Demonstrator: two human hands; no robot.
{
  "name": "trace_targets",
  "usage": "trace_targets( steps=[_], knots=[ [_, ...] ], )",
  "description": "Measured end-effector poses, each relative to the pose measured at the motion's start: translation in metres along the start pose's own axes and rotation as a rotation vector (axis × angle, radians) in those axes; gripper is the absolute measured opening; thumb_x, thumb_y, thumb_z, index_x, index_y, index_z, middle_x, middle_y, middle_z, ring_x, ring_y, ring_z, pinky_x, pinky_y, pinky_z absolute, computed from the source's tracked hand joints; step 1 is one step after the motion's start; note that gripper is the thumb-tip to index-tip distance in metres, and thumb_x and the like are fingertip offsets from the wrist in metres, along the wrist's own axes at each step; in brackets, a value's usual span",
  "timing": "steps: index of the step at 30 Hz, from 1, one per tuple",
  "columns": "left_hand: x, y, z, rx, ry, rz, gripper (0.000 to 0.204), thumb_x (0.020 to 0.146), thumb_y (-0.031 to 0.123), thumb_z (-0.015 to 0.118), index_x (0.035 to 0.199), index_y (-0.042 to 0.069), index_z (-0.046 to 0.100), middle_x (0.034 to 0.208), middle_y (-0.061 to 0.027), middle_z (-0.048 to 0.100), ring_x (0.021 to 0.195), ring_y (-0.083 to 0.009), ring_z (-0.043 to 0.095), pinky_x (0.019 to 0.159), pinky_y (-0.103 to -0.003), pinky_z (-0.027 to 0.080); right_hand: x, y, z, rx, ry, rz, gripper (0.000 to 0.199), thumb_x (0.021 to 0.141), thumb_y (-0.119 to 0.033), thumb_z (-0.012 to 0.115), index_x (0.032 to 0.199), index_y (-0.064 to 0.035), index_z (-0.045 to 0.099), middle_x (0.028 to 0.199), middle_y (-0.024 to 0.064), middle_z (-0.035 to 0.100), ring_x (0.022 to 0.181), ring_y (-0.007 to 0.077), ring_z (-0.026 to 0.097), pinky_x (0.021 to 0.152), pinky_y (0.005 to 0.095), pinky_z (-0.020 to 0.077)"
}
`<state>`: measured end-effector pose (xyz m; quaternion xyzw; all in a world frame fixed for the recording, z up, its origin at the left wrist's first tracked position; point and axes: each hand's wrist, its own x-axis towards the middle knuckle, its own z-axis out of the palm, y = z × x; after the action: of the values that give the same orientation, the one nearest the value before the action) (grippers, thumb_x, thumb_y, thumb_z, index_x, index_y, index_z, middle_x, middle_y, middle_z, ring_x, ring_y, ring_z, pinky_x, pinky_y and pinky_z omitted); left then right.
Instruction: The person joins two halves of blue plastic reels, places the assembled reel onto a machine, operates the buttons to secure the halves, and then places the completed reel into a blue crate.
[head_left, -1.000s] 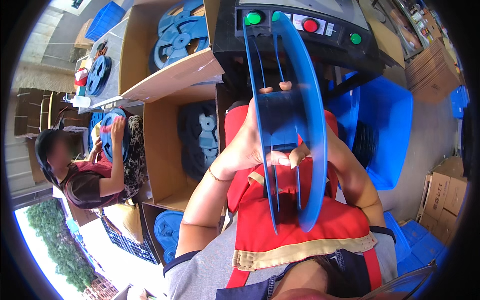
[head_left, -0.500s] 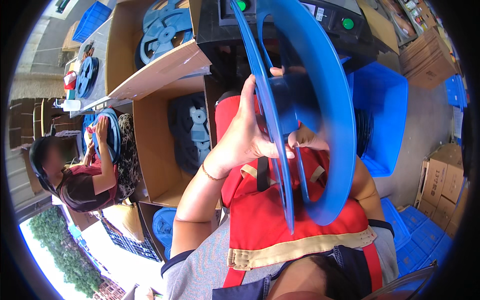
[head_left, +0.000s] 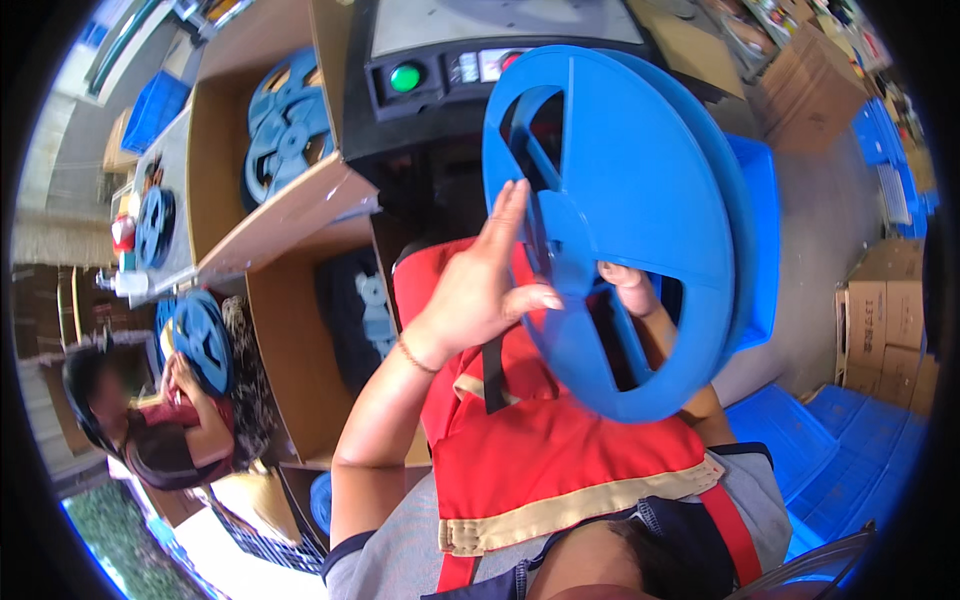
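**Blue reel up at chest height**

I've got the big round blue plastic reel (head_left: 640,200) raised over my red apron (head_left: 540,450). My left hand (head_left: 480,290) presses flat against its near face, fingers spread; my right hand (head_left: 628,285) curls through a spoke opening, gripping the hub. Behind the reel sits a black machine with a green button (head_left: 405,77).

Grey concrete floor (head_left: 815,215) at right, daylit. Stacked cardboard cartons (head_left: 885,330) at right edge, blue plastic crates (head_left: 820,440) lower right. Open cardboard boxes (head_left: 300,330) at centre left.
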<state>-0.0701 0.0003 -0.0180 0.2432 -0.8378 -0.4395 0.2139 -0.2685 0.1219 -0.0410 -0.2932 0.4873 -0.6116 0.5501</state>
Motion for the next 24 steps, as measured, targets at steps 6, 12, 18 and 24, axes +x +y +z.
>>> trace_targets(
  steps=[6,12,18,24],
  knots=[
    [0.074,-0.004,-0.062,0.268,0.271,-0.089,0.058,0.079,0.023,0.080,0.126,0.000,0.055,0.121,-0.0197,0.061,0.090,-0.0287,0.067,0.079,-0.037,0.054,0.009,-0.054,-0.079,-0.904,0.477,-0.525,0.088,0.065,-0.014,0.076,0.145,-0.0105,0.041,0.147,0.0175,0.039,0.127,0.0305,0.047,0.101,0.0434,0.0429],
    [0.191,-0.013,-0.120,1.017,0.416,0.374,0.052,0.086,0.021,0.072,0.131,0.004,0.053,0.135,-0.0174,0.053,0.125,-0.0340,0.050,0.104,-0.042,0.040,0.024,-0.096,-0.129,-1.470,0.864,-0.540,0.097,0.058,-0.021,0.084,0.145,-0.0264,0.042,0.152,0.0135,0.030,0.121,0.0411,0.046,0.099,0.0464,0.0452],
    [0.251,-0.024,-0.145,1.037,0.174,0.007,0.049,0.082,0.003,0.057,0.130,0.011,0.054,0.133,-0.0156,0.054,0.123,-0.0361,0.050,0.101,-0.044,0.042,0.049,-0.114,-0.129,-1.512,0.669,-0.633,0.093,0.057,-0.012,0.082,0.142,-0.0082,0.045,0.150,0.0170,0.035,0.136,0.0377,0.036,0.113,0.0466,0.0291],
    [0.316,-0.052,-0.091,1.162,0.356,0.517,0.014,0.075,0.023,0.062,0.078,0.012,0.070,0.086,-0.0077,0.067,0.085,-0.0256,0.064,0.071,-0.040,0.049,0.053,-0.046,-0.305,-1.304,0.543,-1.026,0.083,0.084,-0.048,0.065,0.142,0.0051,0.039,0.139,0.0279,0.045,0.127,0.0372,0.047,0.110,0.0463,0.0328]
  ],
)
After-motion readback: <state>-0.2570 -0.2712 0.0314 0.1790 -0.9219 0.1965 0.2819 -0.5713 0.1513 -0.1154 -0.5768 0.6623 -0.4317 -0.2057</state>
